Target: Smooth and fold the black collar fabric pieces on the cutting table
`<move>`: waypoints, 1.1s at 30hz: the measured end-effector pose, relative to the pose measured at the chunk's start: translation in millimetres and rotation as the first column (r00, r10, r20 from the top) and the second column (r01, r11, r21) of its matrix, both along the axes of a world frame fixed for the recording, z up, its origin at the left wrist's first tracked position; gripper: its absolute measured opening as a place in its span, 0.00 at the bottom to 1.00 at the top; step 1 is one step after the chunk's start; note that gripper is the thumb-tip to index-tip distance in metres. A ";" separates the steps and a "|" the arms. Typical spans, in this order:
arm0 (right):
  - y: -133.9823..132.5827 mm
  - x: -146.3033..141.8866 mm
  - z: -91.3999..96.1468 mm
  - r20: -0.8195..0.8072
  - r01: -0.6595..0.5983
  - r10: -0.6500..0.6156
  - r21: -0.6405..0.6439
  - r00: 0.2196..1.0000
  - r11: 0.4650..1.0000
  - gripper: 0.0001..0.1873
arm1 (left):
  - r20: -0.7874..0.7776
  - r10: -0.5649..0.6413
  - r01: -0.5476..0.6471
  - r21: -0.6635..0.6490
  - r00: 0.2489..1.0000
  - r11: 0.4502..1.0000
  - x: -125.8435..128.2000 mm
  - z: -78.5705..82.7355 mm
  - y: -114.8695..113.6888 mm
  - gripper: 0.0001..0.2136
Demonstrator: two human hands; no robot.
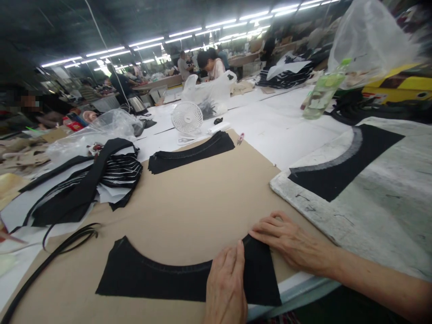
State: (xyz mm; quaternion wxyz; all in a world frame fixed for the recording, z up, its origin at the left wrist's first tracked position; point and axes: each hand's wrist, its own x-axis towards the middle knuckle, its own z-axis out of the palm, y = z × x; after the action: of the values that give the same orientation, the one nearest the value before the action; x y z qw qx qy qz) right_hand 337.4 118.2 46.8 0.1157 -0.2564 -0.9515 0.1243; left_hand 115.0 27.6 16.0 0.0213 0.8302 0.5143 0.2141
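Cloth [158, 274] is lying on brown paper [189, 202], left hand [227, 281] resting flat on it, right hand [286, 240] touching its corner, can't tell if pinching.

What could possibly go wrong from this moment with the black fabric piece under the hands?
The black fabric piece might shift or wrinkle if the left hand presses unevenly while the right hand handles its upper corner.
Its lower right corner lies at the pale table edge, so it could catch or be dragged there.
The loose black strip on the left might snag if the piece slides that way.
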 end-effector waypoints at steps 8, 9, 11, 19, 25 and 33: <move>-15.9 -31.5 1.4 -0.045 0.043 -0.043 0.012 0.998 0.999 0.22 | 0.331 0.051 -0.025 -0.080 0.942 0.996 -8.2 0.3 -3.8 0.24; -17.3 -32.8 -0.5 -0.039 0.036 -0.035 0.014 0.999 0.999 0.22 | 0.371 0.089 -0.054 -0.103 0.924 0.993 -11.4 2.7 -3.4 0.23; -18.7 -32.5 -3.6 -0.041 0.040 -0.039 0.044 0.998 0.998 0.23 | 0.414 0.177 -0.127 -0.145 0.893 0.981 -21.6 8.6 -3.0 0.21; -25.8 -51.2 9.1 -0.064 0.062 -0.059 0.058 0.996 0.996 0.19 | 0.315 0.242 -0.195 -0.173 0.918 0.965 -46.0 15.9 -9.1 0.16; -35.5 -62.4 -6.0 -0.051 0.011 -0.012 -0.017 0.999 1.000 0.22 | 0.062 0.100 -0.103 0.052 0.993 0.993 -39.7 2.4 -20.5 0.18; -36.2 -62.0 -10.4 -0.059 0.001 0.004 0.084 0.998 0.996 0.23 | 0.398 0.148 -0.108 -0.122 0.905 0.987 -66.5 15.2 -30.2 0.18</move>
State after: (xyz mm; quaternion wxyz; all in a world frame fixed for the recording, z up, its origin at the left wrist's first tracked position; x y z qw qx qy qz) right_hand 275.4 82.0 36.4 0.1542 -0.2470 -0.9523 0.0917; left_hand 48.5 -2.6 31.2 0.1537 0.7299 0.5620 0.3573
